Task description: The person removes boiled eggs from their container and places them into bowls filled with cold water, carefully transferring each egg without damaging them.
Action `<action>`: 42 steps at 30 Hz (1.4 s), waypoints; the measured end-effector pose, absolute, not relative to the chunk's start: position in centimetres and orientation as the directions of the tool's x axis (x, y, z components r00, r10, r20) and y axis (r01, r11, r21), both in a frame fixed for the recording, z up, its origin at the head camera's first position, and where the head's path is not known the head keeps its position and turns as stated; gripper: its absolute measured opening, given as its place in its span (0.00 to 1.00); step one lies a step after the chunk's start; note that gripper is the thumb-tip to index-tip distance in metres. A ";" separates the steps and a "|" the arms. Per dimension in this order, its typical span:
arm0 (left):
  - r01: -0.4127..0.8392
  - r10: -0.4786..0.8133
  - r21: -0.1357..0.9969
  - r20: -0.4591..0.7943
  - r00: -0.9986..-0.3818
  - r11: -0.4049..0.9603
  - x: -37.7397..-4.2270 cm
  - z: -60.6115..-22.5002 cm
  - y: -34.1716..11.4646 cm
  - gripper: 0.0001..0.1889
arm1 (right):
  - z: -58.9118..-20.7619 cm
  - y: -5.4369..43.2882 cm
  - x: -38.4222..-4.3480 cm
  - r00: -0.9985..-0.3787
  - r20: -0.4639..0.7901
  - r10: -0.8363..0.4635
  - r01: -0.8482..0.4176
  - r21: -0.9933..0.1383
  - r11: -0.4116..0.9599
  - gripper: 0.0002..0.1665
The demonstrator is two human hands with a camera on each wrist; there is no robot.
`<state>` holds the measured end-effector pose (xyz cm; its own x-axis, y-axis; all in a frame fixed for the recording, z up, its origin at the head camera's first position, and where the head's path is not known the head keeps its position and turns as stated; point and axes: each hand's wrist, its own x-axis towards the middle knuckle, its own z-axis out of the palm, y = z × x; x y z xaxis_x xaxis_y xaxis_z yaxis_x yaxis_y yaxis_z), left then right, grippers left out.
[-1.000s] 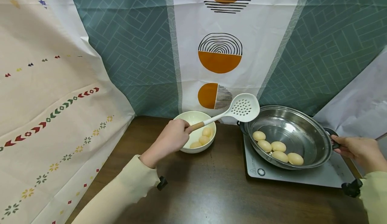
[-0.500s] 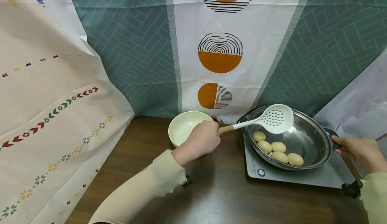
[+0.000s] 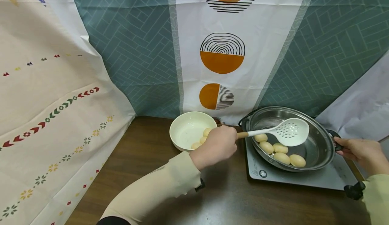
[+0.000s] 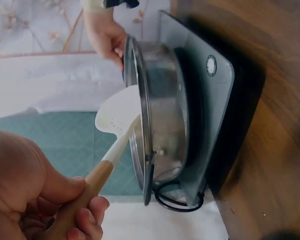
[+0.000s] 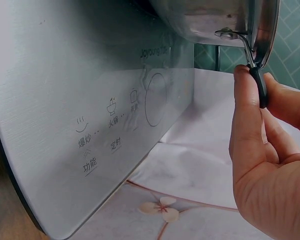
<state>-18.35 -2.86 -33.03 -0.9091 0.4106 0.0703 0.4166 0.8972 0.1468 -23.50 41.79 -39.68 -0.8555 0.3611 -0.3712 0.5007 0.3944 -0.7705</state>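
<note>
My left hand [image 3: 217, 147] grips the wooden handle of a white slotted skimmer [image 3: 291, 132], whose perforated head hangs over the steel pan [image 3: 316, 147]. In the left wrist view the skimmer's head [image 4: 119, 111] overlaps the pan's rim. Several pale yellow egg-like things [image 3: 281, 158] lie at the near left side of the pan. More of them [image 3: 203, 140] sit in the cream bowl [image 3: 185, 127], partly hidden behind my left hand. At the pan's right side, my right hand [image 3: 361, 150] pinches its black handle [image 5: 258, 85] between thumb and fingers.
The pan stands on a flat grey induction cooker [image 3: 273, 179] with printed controls [image 5: 110, 120] on its top. Beneath is a dark wooden table [image 3: 237, 201]. A patterned cloth [image 3: 139, 66] rises behind, and a pale cloth [image 3: 60, 123] hangs at the left.
My left hand has carried the skimmer right and down, from beside the bowl to over the pan. My right hand stays on the pan's handle, and the pan has stayed in place.
</note>
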 end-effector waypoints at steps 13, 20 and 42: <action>0.484 0.512 -0.168 0.234 -0.827 0.859 -16.5 -33.1 -0.3 0.06 | -39.7 41.9 -23.5 -0.867 -0.362 0.342 0.480 -0.792 0.379 0.07; 0.489 0.537 -0.227 0.263 -0.802 0.842 -15.8 -33.4 0.7 0.05 | -40.0 42.2 -23.6 -0.879 -0.353 0.321 0.458 -0.811 0.363 0.16; 0.531 0.572 -0.217 0.231 -0.787 0.819 -15.4 -33.9 1.6 0.06 | -39.8 41.9 -23.6 -0.863 -0.362 0.352 0.486 -0.782 0.390 0.12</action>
